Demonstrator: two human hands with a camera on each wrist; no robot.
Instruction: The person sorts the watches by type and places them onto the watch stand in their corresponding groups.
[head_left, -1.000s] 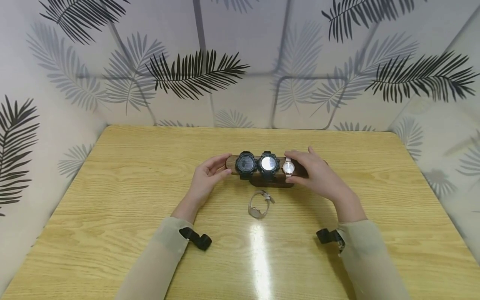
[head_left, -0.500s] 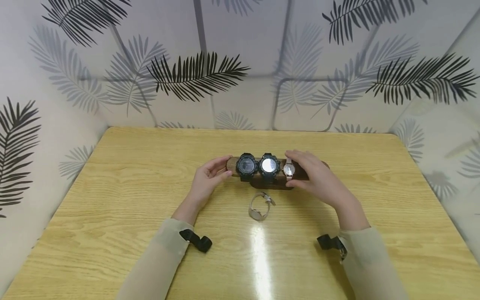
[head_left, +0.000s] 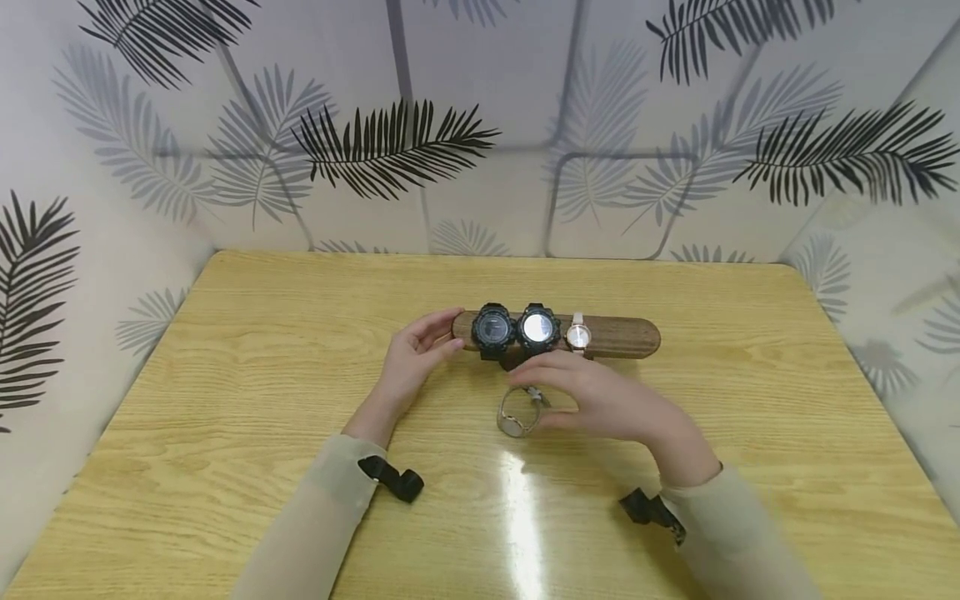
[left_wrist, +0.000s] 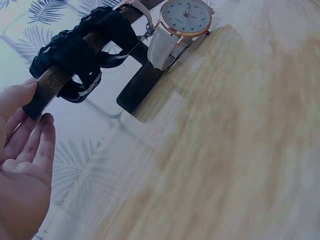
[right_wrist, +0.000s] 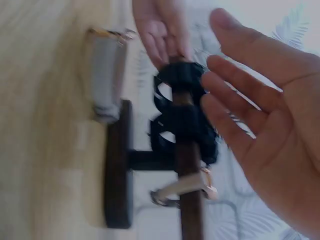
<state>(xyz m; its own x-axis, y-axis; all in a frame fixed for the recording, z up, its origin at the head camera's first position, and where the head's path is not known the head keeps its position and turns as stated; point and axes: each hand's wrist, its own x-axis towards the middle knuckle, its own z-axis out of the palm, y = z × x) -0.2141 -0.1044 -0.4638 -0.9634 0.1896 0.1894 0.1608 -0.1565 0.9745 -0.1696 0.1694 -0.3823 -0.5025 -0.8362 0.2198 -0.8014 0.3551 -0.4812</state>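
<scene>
My left hand (head_left: 411, 357) pinches the left end of a wooden watch stand (head_left: 628, 337) between thumb and fingers. On its bar sit a black digital watch (head_left: 492, 330), a second black watch (head_left: 537, 327) with a glare on its face, and a small watch with a pale strap (head_left: 578, 336). A loose pale-strapped wristwatch (head_left: 512, 426) stands on its edge on the table in front, its white dial (left_wrist: 186, 17) plain in the left wrist view. My right hand (head_left: 611, 402) is beside this watch, fingers spread and relaxed; the right wrist view shows nothing in them.
The wood-grain table (head_left: 262, 350) reaches back to a leaf-patterned cloth (head_left: 480, 200). A dark base (right_wrist: 118, 200) stands under the stand's bar. Black camera straps (head_left: 393, 479) sit on both sleeves.
My right hand has left the small pale-strapped watch on the stand and moved toward me and left, beside the loose watch. My left hand keeps its hold on the stand's end.
</scene>
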